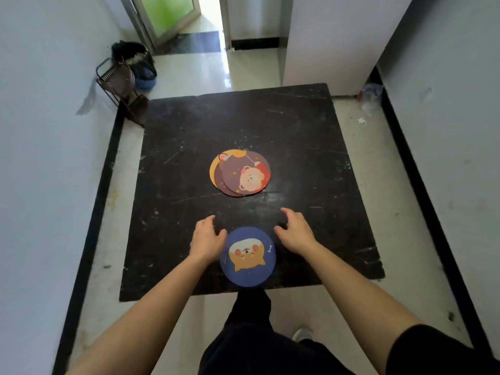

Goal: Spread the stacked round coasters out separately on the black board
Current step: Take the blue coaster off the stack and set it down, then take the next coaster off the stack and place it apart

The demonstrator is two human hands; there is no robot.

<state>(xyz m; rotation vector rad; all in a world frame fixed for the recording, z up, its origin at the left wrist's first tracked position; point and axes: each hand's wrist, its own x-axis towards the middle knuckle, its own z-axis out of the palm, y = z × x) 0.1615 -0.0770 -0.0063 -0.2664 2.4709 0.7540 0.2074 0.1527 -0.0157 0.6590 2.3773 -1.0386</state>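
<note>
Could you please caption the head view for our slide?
Open hands flank the blue coaster on the black board; the overlapping stack waits.

Our left hand [206, 238]: palm down, fingers loosely curled, holding nothing. Our right hand [295, 231]: likewise, fingers spread, both forearms extended.

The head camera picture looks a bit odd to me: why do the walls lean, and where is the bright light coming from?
Head view: the wide lens bends the walls outward near the edges; daylight enters through the doorway and glares off the shiny floor; a faint sheen lies on the black board near the stacked coasters; both hands look slightly soft.
</note>
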